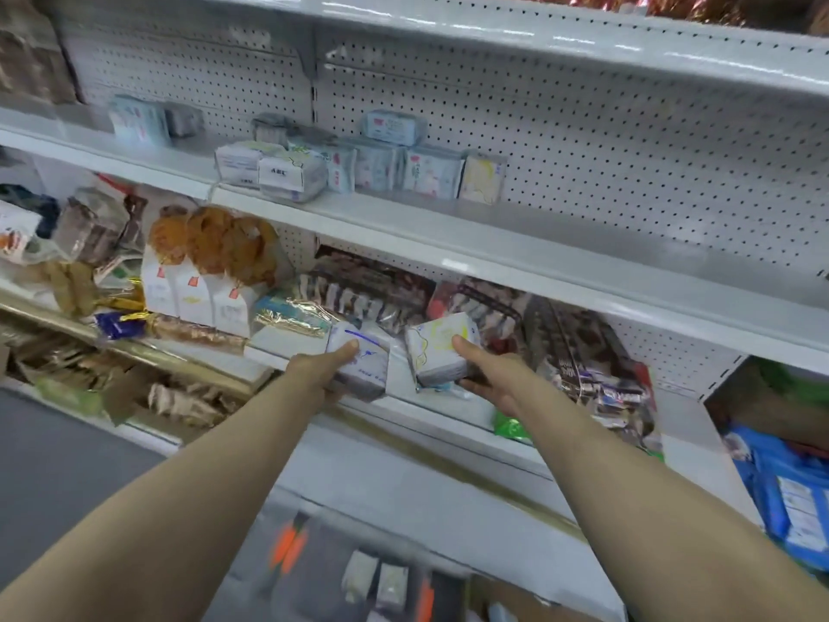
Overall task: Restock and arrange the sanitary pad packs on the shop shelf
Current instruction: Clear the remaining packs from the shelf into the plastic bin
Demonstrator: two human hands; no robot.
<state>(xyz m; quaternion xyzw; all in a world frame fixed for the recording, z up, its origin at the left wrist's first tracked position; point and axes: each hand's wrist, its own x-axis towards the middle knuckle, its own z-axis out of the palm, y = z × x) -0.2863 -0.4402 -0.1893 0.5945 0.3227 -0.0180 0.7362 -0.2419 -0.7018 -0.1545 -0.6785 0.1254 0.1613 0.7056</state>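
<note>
Two packs are being held at centre frame, just above the front edge of the snack shelf (399, 383). The left hand (329, 372) is gripping the blue-marked pack (365, 368); the right hand (486, 374) is gripping the yellow-tinted pack (442, 352). Both are white and soft-looking. Up and right, the pad shelf (605, 235) is lying bare beside a row of packs (359, 168) crowding its left part.

Shop aisle: white metal shelves (448, 244) with pegboard backing (583, 141), stocked with sanitary pad packs (403, 168), packaged snacks (215, 271).
</note>
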